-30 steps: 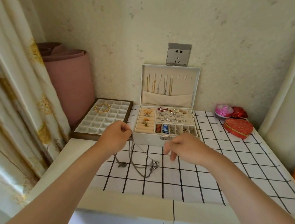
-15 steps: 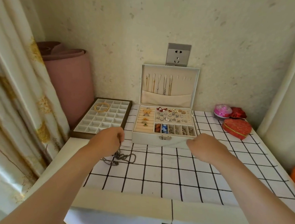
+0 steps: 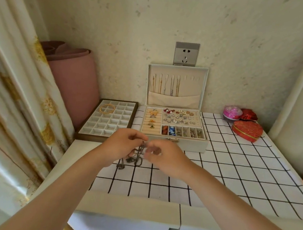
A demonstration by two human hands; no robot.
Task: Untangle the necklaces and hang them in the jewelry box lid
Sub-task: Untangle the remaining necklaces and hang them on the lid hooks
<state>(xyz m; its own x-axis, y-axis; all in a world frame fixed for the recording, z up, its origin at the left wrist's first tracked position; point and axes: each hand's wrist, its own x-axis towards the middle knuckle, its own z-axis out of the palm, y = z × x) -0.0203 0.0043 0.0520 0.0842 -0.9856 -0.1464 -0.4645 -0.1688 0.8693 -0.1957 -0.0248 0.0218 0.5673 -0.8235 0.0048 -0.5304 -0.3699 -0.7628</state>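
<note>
A tangled bunch of dark silver necklaces (image 3: pixel 135 157) hangs between my hands just above the checked cloth, in front of the jewelry box. My left hand (image 3: pixel 122 147) grips the top of the tangle. My right hand (image 3: pixel 163 158) pinches it from the right side; its fingertips are blurred. The white jewelry box (image 3: pixel 190 143) stands open behind them. Its upright lid (image 3: pixel 203 90) has a row of hooks with several gold and silver chains (image 3: pixel 166 86) hung on the left ones; the right hooks are bare.
A brown tray (image 3: pixel 104 139) of small white compartments with gold bangles (image 3: pixel 107 108) lies left of the box. A red heart box (image 3: pixel 246 131) and a pink round box (image 3: pixel 232 112) sit at the back right. A curtain (image 3: pixel 10 102) hangs at left.
My right hand has come back from the right to meet my left hand. The tangle, lying on the cloth half a second ago, is now lifted and held between both hands.
</note>
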